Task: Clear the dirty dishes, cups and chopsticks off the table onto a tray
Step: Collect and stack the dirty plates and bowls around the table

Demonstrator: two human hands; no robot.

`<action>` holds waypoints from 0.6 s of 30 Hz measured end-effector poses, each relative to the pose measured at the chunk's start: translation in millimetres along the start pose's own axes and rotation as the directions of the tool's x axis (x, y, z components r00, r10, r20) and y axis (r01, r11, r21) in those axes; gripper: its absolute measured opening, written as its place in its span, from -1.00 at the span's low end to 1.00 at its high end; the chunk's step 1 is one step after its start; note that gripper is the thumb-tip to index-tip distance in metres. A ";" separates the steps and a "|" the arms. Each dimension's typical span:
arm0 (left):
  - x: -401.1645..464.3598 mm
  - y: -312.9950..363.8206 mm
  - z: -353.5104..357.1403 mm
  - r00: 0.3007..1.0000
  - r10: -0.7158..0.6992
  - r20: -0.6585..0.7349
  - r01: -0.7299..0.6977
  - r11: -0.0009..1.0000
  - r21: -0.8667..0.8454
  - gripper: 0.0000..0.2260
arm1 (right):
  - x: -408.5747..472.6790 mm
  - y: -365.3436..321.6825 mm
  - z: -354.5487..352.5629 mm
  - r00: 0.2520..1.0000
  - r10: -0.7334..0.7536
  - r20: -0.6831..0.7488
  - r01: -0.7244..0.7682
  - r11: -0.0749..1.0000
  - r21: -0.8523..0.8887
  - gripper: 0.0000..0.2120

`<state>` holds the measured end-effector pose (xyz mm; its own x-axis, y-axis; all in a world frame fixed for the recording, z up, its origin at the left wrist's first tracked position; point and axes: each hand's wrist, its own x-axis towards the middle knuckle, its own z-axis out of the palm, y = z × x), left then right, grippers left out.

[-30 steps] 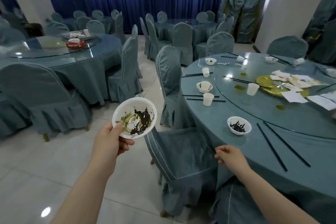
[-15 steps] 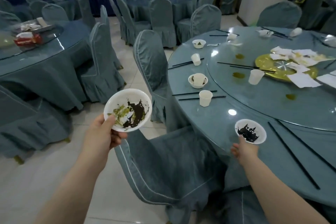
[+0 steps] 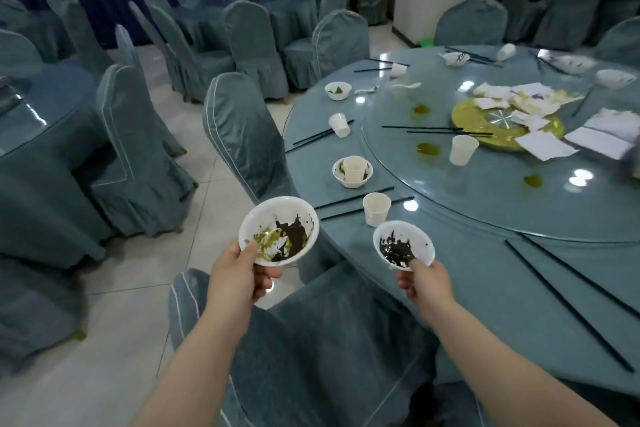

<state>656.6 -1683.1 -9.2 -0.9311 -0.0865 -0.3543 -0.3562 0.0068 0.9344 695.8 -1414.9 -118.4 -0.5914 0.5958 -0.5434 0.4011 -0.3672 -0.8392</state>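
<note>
Head view: a white bowl smeared with green and dark sauce [image 3: 278, 230] is held by the left hand [image 3: 239, 276], off the counter's left edge and above a covered chair [image 3: 311, 340], thumb over the rim and fingers curled beneath. A second dark-smeared bowl [image 3: 403, 248] is now gripped by the right hand [image 3: 424, 282] at its near rim. Half a second ago this bowl sat on the counter [image 3: 485, 288] with the hand just reaching its edge; it now appears lifted just over the near edge, though contact cannot be ruled out. Two dishes are thus judged cleared from the near place setting. Cups [image 3: 375, 213], more bowls [image 3: 352, 172] and black chopsticks [image 3: 568, 302] remain on the counter. No tray is seen, so the carrying step is judged still ahead.
</note>
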 end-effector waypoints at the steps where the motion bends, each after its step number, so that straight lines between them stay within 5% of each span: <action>1: 4.1 0.5 -1.6 1.000 -0.001 0.006 0.001 1.000 0.022 -0.83 | -10.3 -5.3 11.4 0.999 -0.020 0.033 0.019 1.000 0.014 -0.81; 8: 25.4 20.0 -63.6 0.990 0.108 0.092 -0.123 0.977 0.175 -0.81 | -103.6 -51.5 91.6 0.961 -0.206 0.182 0.201 0.979 0.046 -0.89; 18: 43.3 68.3 -177.8 0.928 0.232 0.290 -0.276 0.953 0.121 -0.84 | -224.8 -61.8 226.4 0.845 -0.353 0.403 0.413 0.908 -0.070 -0.88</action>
<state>605.9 -1863.5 45.9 -0.9699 0.2102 -0.1229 -0.0920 0.1509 0.9843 645.5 -1687.8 50.7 -0.9227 0.3452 -0.1714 0.1690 -0.0375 -0.9849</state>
